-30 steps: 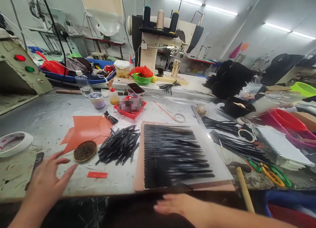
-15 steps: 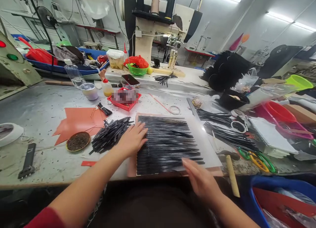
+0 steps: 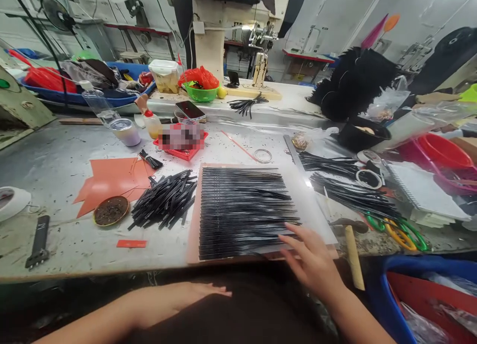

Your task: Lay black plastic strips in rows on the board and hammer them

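Many thin black strips (image 3: 246,210) lie side by side in a flat row on a board with a whitish sheet (image 3: 316,210). Over the near right end of these strips is my right hand (image 3: 311,257), its fingers spread and holding nothing; whether the fingertips touch the strips I cannot tell. My left hand (image 3: 194,294) is off the table, in front of my lap, with fingers stretched out flat and nothing in it. Left of the board sits a loose heap of short black strips (image 3: 164,200). A small tied bundle of black strips (image 3: 151,159) lies behind that heap.
Orange sheets (image 3: 112,180) and a round dish of dark bits (image 3: 111,211) lie on the left. Long black strips (image 3: 354,195), scissors (image 3: 400,234) and a wooden-handled tool (image 3: 354,257) are to the right. A sewing machine (image 3: 208,51) stands behind; a blue bin (image 3: 387,289) is at lower right.
My left hand has left the left end of the strip row and come down toward my lap. My right hand has spread its fingers near the strips' right end. The view has tilted down slightly.
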